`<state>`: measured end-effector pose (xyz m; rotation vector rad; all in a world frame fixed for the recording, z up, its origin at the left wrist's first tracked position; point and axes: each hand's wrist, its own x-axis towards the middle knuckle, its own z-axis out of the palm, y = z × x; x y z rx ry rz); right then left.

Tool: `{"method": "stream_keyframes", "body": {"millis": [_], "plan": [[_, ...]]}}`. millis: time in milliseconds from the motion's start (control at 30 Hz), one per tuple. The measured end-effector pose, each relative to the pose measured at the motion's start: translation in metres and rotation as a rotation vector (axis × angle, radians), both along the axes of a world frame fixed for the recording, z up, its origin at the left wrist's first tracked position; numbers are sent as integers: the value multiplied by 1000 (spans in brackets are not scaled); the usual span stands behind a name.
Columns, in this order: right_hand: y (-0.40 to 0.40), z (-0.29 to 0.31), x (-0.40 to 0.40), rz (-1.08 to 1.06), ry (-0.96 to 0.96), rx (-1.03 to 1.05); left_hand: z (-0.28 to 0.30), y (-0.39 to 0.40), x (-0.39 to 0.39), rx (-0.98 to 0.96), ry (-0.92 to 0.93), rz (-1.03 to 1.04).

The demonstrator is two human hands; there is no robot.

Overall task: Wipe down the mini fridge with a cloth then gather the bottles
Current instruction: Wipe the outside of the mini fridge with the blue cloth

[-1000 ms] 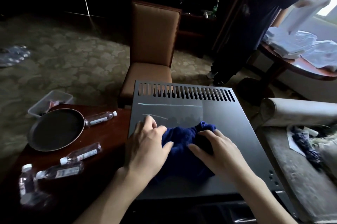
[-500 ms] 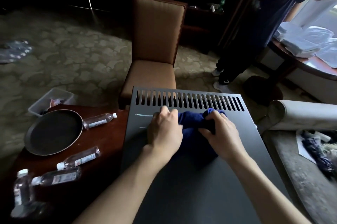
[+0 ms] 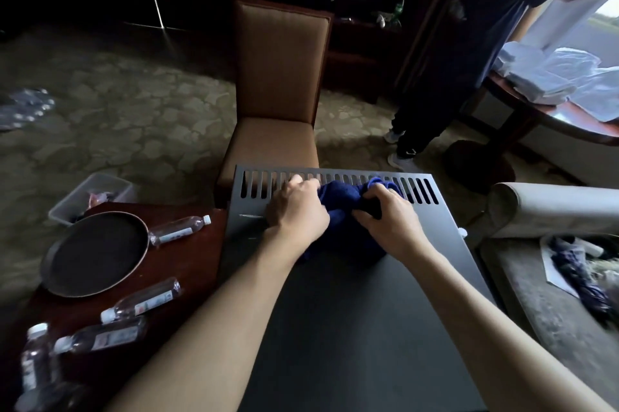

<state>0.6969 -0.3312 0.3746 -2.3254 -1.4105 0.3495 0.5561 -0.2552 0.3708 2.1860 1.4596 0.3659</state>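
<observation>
The grey top of the mini fridge (image 3: 351, 311) fills the lower middle, with vent slots along its far edge. A dark blue cloth (image 3: 341, 207) lies bunched over those slots. My left hand (image 3: 298, 210) grips the cloth's left side and my right hand (image 3: 388, 224) grips its right side, both arms stretched forward. Several clear plastic bottles lie on the dark wooden table to the left: one (image 3: 179, 230) by the tray, two (image 3: 142, 300) (image 3: 100, 338) nearer me, and one upright (image 3: 35, 358) at the corner.
A round dark tray (image 3: 95, 254) sits on the wooden side table (image 3: 201, 264). A tan upholstered chair (image 3: 278, 103) stands just behind the fridge. A clear plastic box (image 3: 92, 192) is on the carpet. A person in dark clothes (image 3: 469, 53) stands at a round table right. A sofa arm (image 3: 549, 210) borders the right.
Both hands have pushed the blue cloth away from me, from the middle of the fridge top up onto the vent slots at its far edge.
</observation>
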Motion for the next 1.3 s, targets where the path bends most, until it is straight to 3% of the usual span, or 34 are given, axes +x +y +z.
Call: {"method": "stream_keyframes", "body": {"millis": [167, 367, 633, 967, 1133, 1300], "plan": [[-57, 9, -54, 119, 11, -16, -2, -58, -70, 3, -141, 34], [-81, 0, -112, 176, 109, 41, 0, -104, -136, 50, -170, 140], [-8, -4, -106, 189, 46, 92, -6, -38, -111, 99, -179, 206], [117, -8, -77, 131, 17, 64, -14, 94, -62, 93, -56, 227], [104, -9, -79, 154, -2, 60, -15, 85, -66, 95, -47, 232], [46, 4, -88, 200, -23, 33, -10, 25, -93, 75, -97, 156]]}}
